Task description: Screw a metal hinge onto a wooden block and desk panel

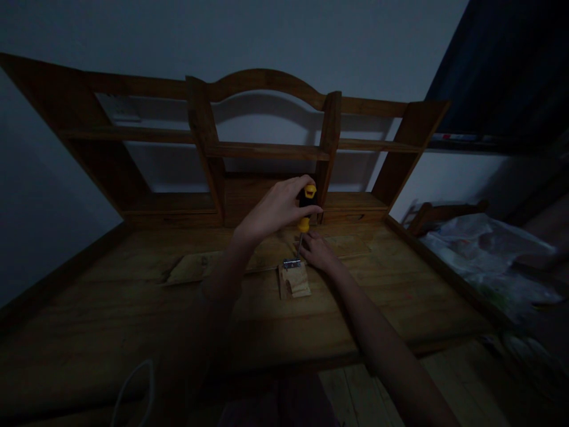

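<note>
My left hand (282, 204) is wrapped round the handle of a yellow-and-black screwdriver (304, 225), held nearly upright. The shaft slants down to a small metal hinge (292, 263), which lies at the far edge of a small wooden block (296, 282). Low on the desk, my right hand (317, 251) rests beside the hinge and the shaft's lower end. Its fingers are bent in toward them; whatever they pinch is too dark and small to make out. Behind the block lies a long thin strip of wood (195, 267), partly hidden by my left arm.
The wooden desk (133, 308) has a raised shelf unit (267, 151) along its back, against the wall. To the right of the desk is a translucent plastic bag (480, 237). A pale cable loop (150, 379) shows at the lower left. The room is dim.
</note>
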Demonstrator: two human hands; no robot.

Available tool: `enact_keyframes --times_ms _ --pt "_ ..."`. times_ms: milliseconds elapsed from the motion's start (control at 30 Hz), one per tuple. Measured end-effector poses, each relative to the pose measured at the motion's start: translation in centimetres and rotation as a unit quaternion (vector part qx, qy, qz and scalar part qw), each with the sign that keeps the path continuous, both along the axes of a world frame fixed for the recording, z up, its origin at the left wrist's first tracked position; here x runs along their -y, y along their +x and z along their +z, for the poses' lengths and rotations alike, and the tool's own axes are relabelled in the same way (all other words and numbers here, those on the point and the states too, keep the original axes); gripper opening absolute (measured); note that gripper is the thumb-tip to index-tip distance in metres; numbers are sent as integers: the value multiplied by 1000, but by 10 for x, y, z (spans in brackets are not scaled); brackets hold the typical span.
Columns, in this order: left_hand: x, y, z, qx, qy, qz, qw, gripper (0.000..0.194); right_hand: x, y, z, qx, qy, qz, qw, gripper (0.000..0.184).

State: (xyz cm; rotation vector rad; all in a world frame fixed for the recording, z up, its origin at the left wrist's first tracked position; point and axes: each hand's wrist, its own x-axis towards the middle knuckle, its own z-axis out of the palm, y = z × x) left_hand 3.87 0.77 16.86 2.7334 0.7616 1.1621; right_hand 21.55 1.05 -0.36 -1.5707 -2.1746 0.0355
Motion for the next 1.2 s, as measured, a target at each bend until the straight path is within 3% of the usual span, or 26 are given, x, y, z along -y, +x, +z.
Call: enact_keyframes --times_ms 133,233,333,433,500,567,667,767,867,933,1100,1200 --pt "-2 6 -8 20 -8 26 999 38 0 0 1 3 -3 0 1000 29" --pt "-9 10 -16 43 -49 3 998 36 0 0 0 5 -4 -1 1000 29" --pt "-21 9 -21 45 -156 -88 983 35 -1 0 -1 5 -4 -3 1000 30" --pt "-28 4 -20 49 -283 -224 931 43 -1 0 -1 3 -5 -2 1000 33" --pt "-29 0 -20 47 -314 -258 912 49 -1 0 -1 3 -6 -2 1000 33" --pt "-27 0 -20 51 -280 -215 934 53 -1 0 -1 3 -6 -3 1000 33" --pt "-22 5 -23 72 -150 -68 984 60 -1 0 -1 4 -5 -4 1000 32" --pt "-17 11 -24 68 -78 -1 995 55 -1 0 -1 5 -2 -6 1000 31" --pt "-15 13 -21 63 -94 -20 993 37 -2 0 -2 7 -2 -7 1000 31" --pt "-17 11 -19 75 -129 -53 987 37 -2 0 -2 8 -4 -8 1000 31" --pt "-23 7 -17 102 -264 -189 940 36 -1 1 -1 6 -6 -6 1000 32" --pt "-24 6 -17 108 -268 -190 938 35 0 1 -1 4 -5 -5 1000 33"
